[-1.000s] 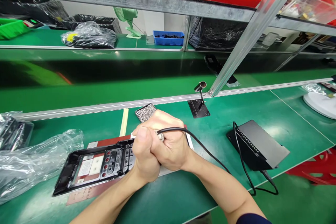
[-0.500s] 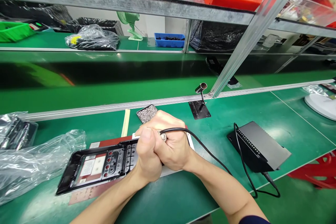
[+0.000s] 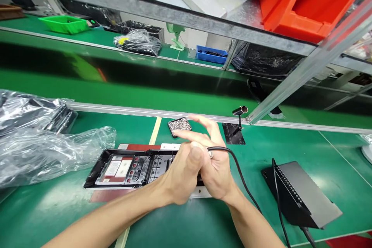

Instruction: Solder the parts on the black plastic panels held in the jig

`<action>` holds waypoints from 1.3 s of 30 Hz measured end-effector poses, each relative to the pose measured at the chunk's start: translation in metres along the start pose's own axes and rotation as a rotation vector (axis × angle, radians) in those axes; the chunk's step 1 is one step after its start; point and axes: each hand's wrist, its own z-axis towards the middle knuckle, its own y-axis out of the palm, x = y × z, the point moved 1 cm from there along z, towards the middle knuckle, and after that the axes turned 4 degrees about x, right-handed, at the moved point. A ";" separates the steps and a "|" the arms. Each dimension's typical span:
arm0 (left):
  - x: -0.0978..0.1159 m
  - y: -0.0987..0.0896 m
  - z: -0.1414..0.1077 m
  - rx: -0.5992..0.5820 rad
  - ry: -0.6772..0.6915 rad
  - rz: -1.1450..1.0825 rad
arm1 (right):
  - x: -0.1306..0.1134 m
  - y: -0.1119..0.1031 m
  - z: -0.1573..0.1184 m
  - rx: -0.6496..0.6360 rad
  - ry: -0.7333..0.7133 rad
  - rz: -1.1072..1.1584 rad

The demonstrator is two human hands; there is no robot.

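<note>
My left hand (image 3: 186,174) is closed, thumb uppermost, around a corded tool whose body is hidden. Only the tool's metal cable end (image 3: 210,154) shows, between both hands. My right hand (image 3: 216,166) lies against the left one and the tool, with fingers stretched toward a small black tray (image 3: 173,135) of tiny metal parts. Beneath the hands lies a black plastic housing (image 3: 148,164) with ribs and openings; its right part is covered. Under it is a red-brown board (image 3: 136,147). The tool's black cable (image 3: 242,180) runs down to the right.
A dark grey box with vents (image 3: 305,193) stands on the right, cables beside it. Clear plastic bags (image 3: 58,159) lie on the left. A small stand with a metal tube (image 3: 240,111) sits near the rail. An upright post (image 3: 285,85) and shelf are ahead.
My right fingers have uncurled from a grip and now stretch toward the tray. The left hand stays closed. The camera view has shifted, so the bench things appear further right or lower.
</note>
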 end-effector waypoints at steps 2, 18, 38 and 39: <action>0.009 -0.007 0.002 -0.158 0.056 0.082 | -0.003 0.000 0.000 0.018 0.012 -0.040; -0.063 -0.131 -0.065 0.036 -0.180 0.686 | 0.005 0.013 -0.017 0.151 0.193 0.550; -0.079 -0.130 -0.070 -0.267 -0.227 0.749 | -0.004 0.021 -0.007 0.209 0.224 0.603; -0.079 -0.130 -0.070 -0.270 -0.233 0.744 | -0.004 0.021 -0.007 0.212 0.227 0.605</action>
